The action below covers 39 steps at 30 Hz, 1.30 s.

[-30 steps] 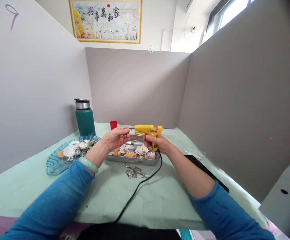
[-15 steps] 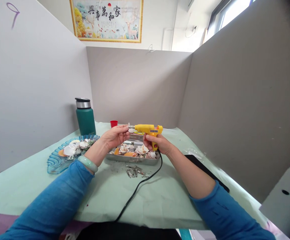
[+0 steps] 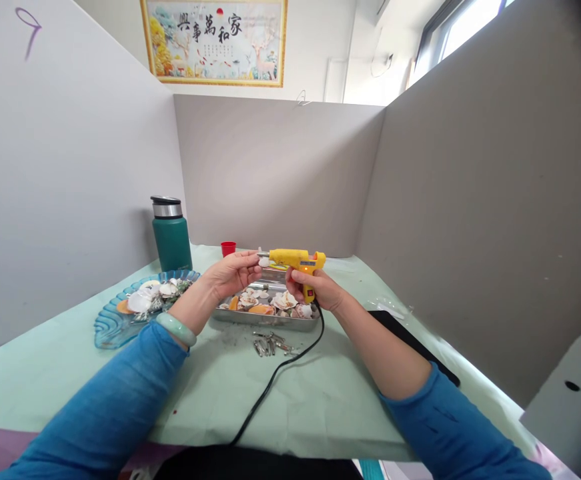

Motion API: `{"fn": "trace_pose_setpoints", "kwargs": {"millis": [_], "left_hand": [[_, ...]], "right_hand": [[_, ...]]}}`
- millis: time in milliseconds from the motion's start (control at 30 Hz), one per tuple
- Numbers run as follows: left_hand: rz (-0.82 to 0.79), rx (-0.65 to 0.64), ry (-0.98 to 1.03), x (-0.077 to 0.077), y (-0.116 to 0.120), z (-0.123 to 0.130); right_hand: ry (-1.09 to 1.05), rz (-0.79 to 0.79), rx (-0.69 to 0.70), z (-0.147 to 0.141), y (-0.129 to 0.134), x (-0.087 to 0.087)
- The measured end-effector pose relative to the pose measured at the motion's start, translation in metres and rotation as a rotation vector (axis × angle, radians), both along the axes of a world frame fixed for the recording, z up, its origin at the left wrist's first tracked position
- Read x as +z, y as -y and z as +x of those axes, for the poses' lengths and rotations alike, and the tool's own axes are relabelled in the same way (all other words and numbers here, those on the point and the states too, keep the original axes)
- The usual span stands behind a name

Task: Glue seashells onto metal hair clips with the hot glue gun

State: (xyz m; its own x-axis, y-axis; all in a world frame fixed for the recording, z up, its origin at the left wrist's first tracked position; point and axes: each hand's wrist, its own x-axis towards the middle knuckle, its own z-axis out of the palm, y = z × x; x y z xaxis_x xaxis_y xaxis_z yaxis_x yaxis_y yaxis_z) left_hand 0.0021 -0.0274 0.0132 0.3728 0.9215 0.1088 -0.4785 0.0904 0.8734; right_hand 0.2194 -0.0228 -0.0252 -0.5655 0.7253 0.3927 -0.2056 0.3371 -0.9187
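My right hand (image 3: pixel 315 285) is wrapped round the handle of a yellow hot glue gun (image 3: pixel 290 257), whose nozzle points left. A black cord runs down from its grip. At the nozzle tip, my left hand (image 3: pixel 235 273) pinches a small white shell-like piece (image 3: pixel 264 263); fingers partly hide it. Below the hands, a metal tray (image 3: pixel 265 320) holds several seashells, white and orange. In front of it lies a small pile of metal hair clips (image 3: pixel 271 345). Left of my left wrist, a blue shell-shaped dish (image 3: pixel 107 327) bears more shells and some greenery.
A green bottle (image 3: pixel 171 240) stands at the back left, with a red cup (image 3: pixel 228 249) farther along. On the right lie a dark flat board (image 3: pixel 415 347) and clear plastic (image 3: pixel 393 307). Grey partitions (image 3: pixel 275 173) enclose the table on three sides. The cord crosses the front.
Both hands stay almost in place, with the nozzle still at the white piece. The glue gun's handle has tilted very slightly.
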Motion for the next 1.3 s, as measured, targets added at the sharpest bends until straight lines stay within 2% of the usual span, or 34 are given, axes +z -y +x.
{"fn": "trace_pose_setpoints", "kwargs": {"millis": [133, 333, 500, 667, 900, 1133, 1300], "left_hand": [[0.021, -0.045, -0.018, -0.001, 0.0, 0.001], [0.034, -0.014, -0.011, 0.001, 0.0, -0.001], [0.048, -0.079, -0.041, 0.002, 0.003, 0.001], [0.052, -0.024, -0.004, 0.003, 0.002, -0.001], [0.058, -0.075, -0.048, 0.001, 0.003, 0.001], [0.068, -0.02, -0.003, 0.002, 0.0, -0.003], [0.134, -0.055, -0.019, -0.005, 0.001, 0.004]], "right_hand": [[-0.014, 0.0, -0.012, -0.001, 0.0, 0.001], [0.003, 0.016, 0.014, -0.001, 0.001, 0.001], [-0.022, 0.01, -0.036, -0.001, 0.001, 0.002], [-0.003, 0.015, -0.012, -0.002, 0.002, 0.003], [-0.012, 0.023, -0.03, -0.003, 0.005, 0.005], [0.033, 0.012, 0.002, -0.003, 0.008, 0.006], [-0.159, -0.001, -0.13, -0.013, 0.008, 0.006]]}}
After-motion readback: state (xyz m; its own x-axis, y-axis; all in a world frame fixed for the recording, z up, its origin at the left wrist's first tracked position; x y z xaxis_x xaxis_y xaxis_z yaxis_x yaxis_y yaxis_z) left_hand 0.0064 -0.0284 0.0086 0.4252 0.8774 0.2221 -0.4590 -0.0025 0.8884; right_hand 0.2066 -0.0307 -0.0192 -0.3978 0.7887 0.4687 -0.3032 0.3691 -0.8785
